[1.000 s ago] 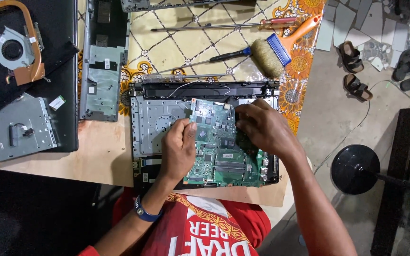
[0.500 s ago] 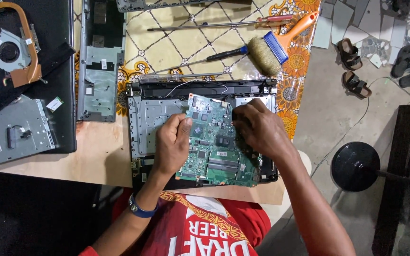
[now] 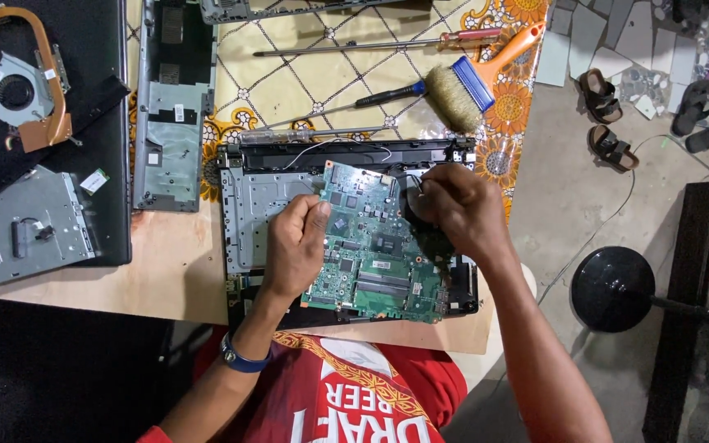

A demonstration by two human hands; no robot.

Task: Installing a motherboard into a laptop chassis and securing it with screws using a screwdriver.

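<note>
- I see the green circuit board (image 3: pixel 371 250) lying tilted over the open laptop base (image 3: pixel 248 205), its lower edge near the front rim of the base, which sits at the near edge of the wooden table (image 3: pixel 125 283).
- My left hand (image 3: pixel 295 246) grips the board's left edge, thumb on top and fingers curled under it, closed on the board.
- My right hand (image 3: pixel 457 209) rests at the board's upper right corner, fingers bent and pinched close together over a dark round part; I cannot tell whether they actually hold anything.
- A thin white wire (image 3: pixel 338 143) runs along the back of the base, just above the board.
- Behind the base lie a blue-handled screwdriver (image 3: pixel 346 107), a brush (image 3: pixel 473 78) with an orange handle, and a longer red-handled screwdriver (image 3: pixel 371 45), all on the patterned cloth (image 3: pixel 289 74).
- To the left stands a grey cover panel (image 3: pixel 170 107); further left, a cooling fan (image 3: pixel 18 94) with a copper pipe and a flat metal drive (image 3: pixel 26 230).
- On the floor to the right: sandals (image 3: pixel 605 115) and a black round base (image 3: pixel 613 287).
</note>
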